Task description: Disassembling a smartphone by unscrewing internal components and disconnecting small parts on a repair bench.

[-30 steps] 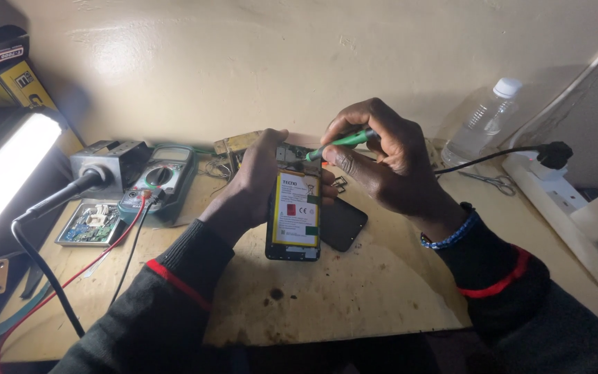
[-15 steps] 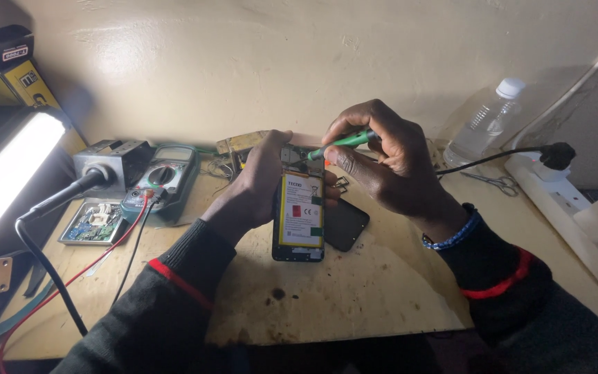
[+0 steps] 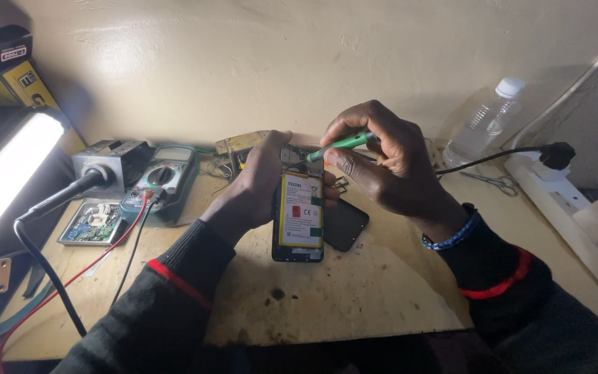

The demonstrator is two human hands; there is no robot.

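On the worn wooden bench (image 3: 354,305), the left hand (image 3: 261,183) clasps an opened black phone with a yellow battery (image 3: 300,216) upright; the right hand (image 3: 382,163) pinches a green-handled screwdriver (image 3: 337,145) at its top, apparently working a screw, which calls for steady downward pressure

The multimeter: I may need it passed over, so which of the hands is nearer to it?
Left. The left hand grips the opened phone, just right of the multimeter; the right hand lies farther right.
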